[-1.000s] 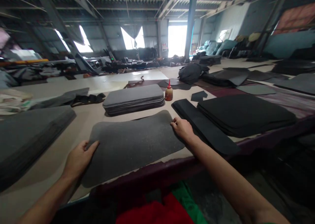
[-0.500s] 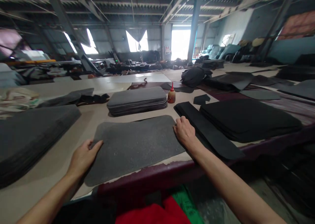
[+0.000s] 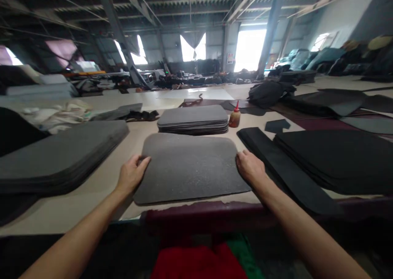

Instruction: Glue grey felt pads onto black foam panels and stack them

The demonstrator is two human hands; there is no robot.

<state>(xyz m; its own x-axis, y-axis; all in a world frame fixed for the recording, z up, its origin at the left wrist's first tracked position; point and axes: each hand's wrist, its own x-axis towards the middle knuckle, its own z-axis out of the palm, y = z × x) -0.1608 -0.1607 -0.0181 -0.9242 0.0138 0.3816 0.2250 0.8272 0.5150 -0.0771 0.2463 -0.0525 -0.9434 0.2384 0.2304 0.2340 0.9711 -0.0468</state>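
Gray sheet point(image 3: 192, 168) at bench point(image 3: 82, 205) edge, before gray stack point(image 3: 193, 119), looks light, bendy, likely sags mid-span, so side edges suit gripping; left hand point(image 3: 132, 173) and right hand point(image 3: 251, 167) pinch those.

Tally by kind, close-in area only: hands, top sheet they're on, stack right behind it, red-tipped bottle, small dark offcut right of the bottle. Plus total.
Hands: 2 (left hand, right hand)
Top grey sheet: 1
Grey stack: 1
Red-tipped bottle: 1
Dark offcut: 1
Total: 6
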